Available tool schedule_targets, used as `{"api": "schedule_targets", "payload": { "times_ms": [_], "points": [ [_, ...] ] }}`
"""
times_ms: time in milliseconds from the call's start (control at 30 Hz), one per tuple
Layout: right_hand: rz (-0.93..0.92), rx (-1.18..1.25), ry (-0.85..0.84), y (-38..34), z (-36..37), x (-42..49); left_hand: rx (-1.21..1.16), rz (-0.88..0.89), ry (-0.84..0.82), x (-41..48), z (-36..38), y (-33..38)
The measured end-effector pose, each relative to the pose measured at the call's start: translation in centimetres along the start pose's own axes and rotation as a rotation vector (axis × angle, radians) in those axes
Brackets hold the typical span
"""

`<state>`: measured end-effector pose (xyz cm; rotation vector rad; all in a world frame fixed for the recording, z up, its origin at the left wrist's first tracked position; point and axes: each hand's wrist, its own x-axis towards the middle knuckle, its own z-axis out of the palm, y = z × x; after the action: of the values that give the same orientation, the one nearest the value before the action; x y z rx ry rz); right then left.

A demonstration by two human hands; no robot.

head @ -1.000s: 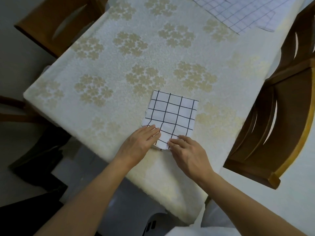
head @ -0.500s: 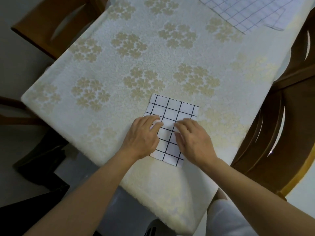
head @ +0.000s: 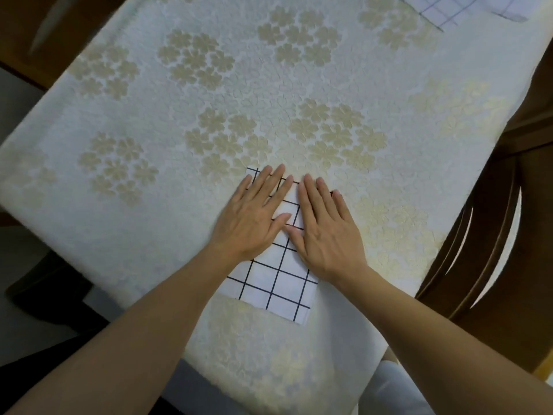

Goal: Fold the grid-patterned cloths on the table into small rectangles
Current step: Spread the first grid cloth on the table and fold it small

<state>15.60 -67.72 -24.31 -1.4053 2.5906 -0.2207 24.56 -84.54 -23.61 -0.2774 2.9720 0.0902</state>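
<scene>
Top edge cuts off the far cloth (head: 440, 9).

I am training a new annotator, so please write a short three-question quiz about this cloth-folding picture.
1. True or false: the left hand and the right hand both lie flat on the folded grid cloth.
2. Where is the second grid cloth? A) far right on the tablecloth B) on a chair C) under the left hand
3. Fill in: the tablecloth has a ___ pattern.
Key: 1 true; 2 A; 3 flower.
</scene>
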Motion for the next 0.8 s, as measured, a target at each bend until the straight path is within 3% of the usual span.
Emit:
{"api": "schedule_targets", "payload": {
  "times_ms": [333,533,800],
  "points": [
    [0.140,-0.017,-0.056,2.0,-1.4,-2.0,-0.006,-0.160,-0.027,-2.2,-0.8,-1.7],
    [0.014,0.051,0.002,-3.7,0.1,-4.9,-0.040,0.059,0.027,-7.8,0.8,3.2],
    [0.030,-0.026,-0.063,-3.1,0.7,-7.7,-0.018,-0.061,-0.020,-9.9,1.4,1.7]
  ]
}}
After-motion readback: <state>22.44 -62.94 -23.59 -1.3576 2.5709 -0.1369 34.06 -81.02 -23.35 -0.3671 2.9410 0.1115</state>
